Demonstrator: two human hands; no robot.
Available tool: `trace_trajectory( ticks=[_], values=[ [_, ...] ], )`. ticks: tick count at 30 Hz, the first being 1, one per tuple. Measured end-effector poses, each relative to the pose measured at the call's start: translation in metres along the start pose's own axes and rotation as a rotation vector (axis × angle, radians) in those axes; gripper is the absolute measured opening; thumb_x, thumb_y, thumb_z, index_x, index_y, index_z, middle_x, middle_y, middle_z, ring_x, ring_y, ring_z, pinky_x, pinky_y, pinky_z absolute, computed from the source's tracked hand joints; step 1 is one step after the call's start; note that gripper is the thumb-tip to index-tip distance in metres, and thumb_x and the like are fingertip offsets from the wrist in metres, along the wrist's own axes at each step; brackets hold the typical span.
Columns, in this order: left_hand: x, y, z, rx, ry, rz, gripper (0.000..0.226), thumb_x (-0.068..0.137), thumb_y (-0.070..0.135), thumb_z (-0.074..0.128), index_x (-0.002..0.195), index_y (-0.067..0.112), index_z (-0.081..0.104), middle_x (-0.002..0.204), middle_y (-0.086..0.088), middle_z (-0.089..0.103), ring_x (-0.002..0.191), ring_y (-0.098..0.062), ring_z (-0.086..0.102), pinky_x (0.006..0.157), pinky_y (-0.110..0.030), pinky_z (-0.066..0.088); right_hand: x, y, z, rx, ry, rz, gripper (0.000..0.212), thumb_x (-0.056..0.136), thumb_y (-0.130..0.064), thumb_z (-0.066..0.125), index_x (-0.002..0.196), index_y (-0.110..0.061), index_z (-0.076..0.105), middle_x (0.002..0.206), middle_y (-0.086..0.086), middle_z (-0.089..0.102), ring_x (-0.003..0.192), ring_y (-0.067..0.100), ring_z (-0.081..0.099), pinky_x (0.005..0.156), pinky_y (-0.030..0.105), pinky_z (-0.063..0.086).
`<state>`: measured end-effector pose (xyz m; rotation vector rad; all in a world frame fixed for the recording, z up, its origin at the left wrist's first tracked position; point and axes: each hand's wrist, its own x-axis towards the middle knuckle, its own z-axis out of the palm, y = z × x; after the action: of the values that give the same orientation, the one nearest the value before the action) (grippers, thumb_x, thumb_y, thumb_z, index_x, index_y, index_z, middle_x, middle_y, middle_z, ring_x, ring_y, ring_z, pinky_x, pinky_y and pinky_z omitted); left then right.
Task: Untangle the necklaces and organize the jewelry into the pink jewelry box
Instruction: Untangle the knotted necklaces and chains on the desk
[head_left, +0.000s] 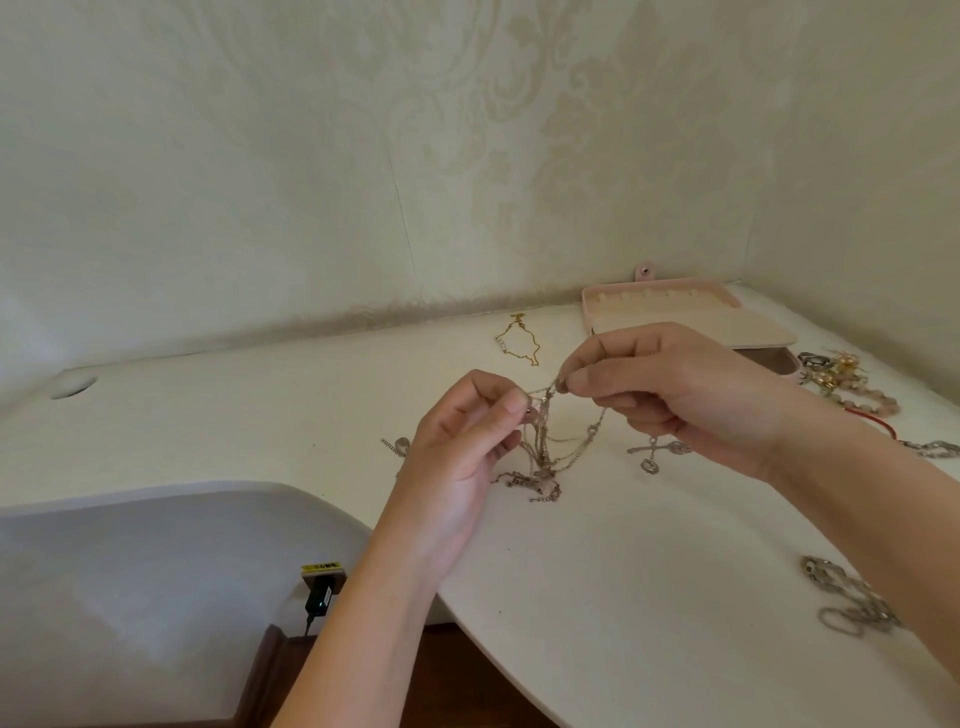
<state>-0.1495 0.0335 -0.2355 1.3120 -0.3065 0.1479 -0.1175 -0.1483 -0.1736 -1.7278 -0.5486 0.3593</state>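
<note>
Your left hand (462, 441) pinches a strand of the tangled necklaces (543, 447) between thumb and forefinger, the other fingers curled beneath. Your right hand (670, 384) pinches another strand just across from it, slightly higher, so both hands are closed on the same knot and the short stretch between them is pulled taut. The rest of the tangle hangs down from your fingertips, and its lower loops rest on the white table (623, 571).

Just right of the tangle, under your right hand, a silver chain with a ring charm (652, 454) lies on the table. Just left of the tangle, partly behind your left hand, a short chain with a small charm (397, 446) shows. Beyond the tangle, toward the wall, a gold chain (519, 343) lies loose. Beyond it and to the right, the pink jewelry box (589, 312) stands open in the corner. Farther right of the tangle sit a heap of earrings and beads (841, 382) and a red cord (878, 420). Right of the tangle and nearer you, a silver link chain (852, 597) lies by your right forearm.
</note>
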Motion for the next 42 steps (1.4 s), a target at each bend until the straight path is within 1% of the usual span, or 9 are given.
trace_trajectory(
  ticks=[8,13,17,20,24,28,32,35,42],
  values=[
    [0.002,0.001,-0.002,-0.207,0.034,-0.023,0.013,0.085,0.022,0.054,0.074,0.021,0.060,0.077,0.000,0.060,0.079,-0.014,0.059,0.078,-0.030,0.040,-0.001,0.002,-0.001,-0.147,0.071,-0.041,0.014,0.077,-0.033,0.071,0.088,-0.027,0.078,0.043,-0.006,0.040,0.055,0.021,0.022,0.056,0.034,0.014],
    [0.002,0.002,-0.002,-0.293,0.045,-0.033,0.010,0.085,0.024,0.053,0.081,0.015,0.051,0.059,0.005,0.047,0.064,-0.013,0.054,0.073,-0.026,0.045,-0.003,-0.002,0.002,-0.175,0.039,-0.058,0.013,0.081,-0.025,0.069,0.089,-0.018,0.077,0.048,0.000,0.056,0.042,0.002,0.041,0.044,0.010,0.031],
    [0.000,0.003,0.004,-0.212,0.120,-0.058,0.014,0.090,0.025,0.058,0.084,0.014,0.052,0.043,0.010,0.035,0.057,-0.013,0.041,0.070,-0.025,0.048,0.001,0.002,0.006,-0.281,0.024,-0.104,0.011,0.077,-0.034,0.071,0.085,-0.029,0.077,0.066,-0.004,0.072,0.087,0.048,0.057,0.080,0.055,0.050],
    [0.000,0.001,0.003,-0.168,0.171,-0.056,0.014,0.087,0.031,0.055,0.084,0.017,0.054,0.042,0.009,0.031,0.058,-0.014,0.037,0.071,-0.028,0.042,0.001,0.002,0.004,-0.338,0.066,-0.114,0.013,0.069,-0.043,0.074,0.078,-0.035,0.077,0.062,-0.008,0.068,0.055,0.035,0.045,0.056,0.030,0.040],
    [0.000,-0.001,0.003,-0.137,0.197,-0.047,0.019,0.087,0.033,0.053,0.080,0.015,0.052,0.047,0.003,0.037,0.066,-0.021,0.038,0.070,-0.027,0.041,-0.003,-0.004,-0.004,-0.436,0.099,-0.117,0.023,0.055,-0.054,0.073,0.072,-0.039,0.076,0.074,-0.001,0.068,0.057,0.022,0.045,0.058,0.025,0.036],
    [0.001,0.000,0.005,-0.202,0.205,-0.050,0.023,0.085,0.033,0.047,0.072,0.016,0.045,0.054,-0.001,0.037,0.065,-0.020,0.044,0.071,-0.030,0.040,-0.006,-0.004,-0.013,-0.527,0.082,-0.102,0.004,0.069,-0.043,0.077,0.069,-0.039,0.075,0.070,0.013,0.063,0.052,0.014,0.037,0.046,0.020,0.034],
    [0.002,0.001,0.003,-0.247,0.281,-0.047,0.027,0.081,0.031,0.052,0.060,0.018,0.042,0.052,0.001,0.034,0.066,-0.019,0.039,0.074,-0.029,0.039,-0.005,-0.001,-0.019,-0.534,0.062,-0.127,0.016,0.085,-0.034,0.064,0.070,-0.028,0.068,0.055,-0.010,0.050,0.051,0.004,0.038,0.053,0.016,0.034],
    [0.004,0.003,0.002,-0.325,0.323,-0.052,0.030,0.080,0.030,0.055,0.054,0.020,0.046,0.043,0.005,0.030,0.056,-0.015,0.043,0.071,-0.027,0.039,-0.006,-0.002,-0.023,-0.360,0.005,-0.121,0.024,0.097,-0.020,0.049,0.077,-0.016,0.061,0.062,0.000,0.049,0.052,0.008,0.040,0.055,0.017,0.034],
    [0.003,0.006,0.001,-0.356,0.302,-0.099,0.021,0.090,0.024,0.052,0.093,0.011,0.067,0.046,0.009,0.028,0.044,-0.005,0.034,0.050,-0.018,0.044,-0.005,-0.004,-0.030,-0.458,0.190,-0.093,0.021,0.096,-0.011,0.051,0.078,-0.001,0.057,0.055,-0.010,0.060,0.046,-0.002,0.050,0.058,0.001,0.031]
  ],
)
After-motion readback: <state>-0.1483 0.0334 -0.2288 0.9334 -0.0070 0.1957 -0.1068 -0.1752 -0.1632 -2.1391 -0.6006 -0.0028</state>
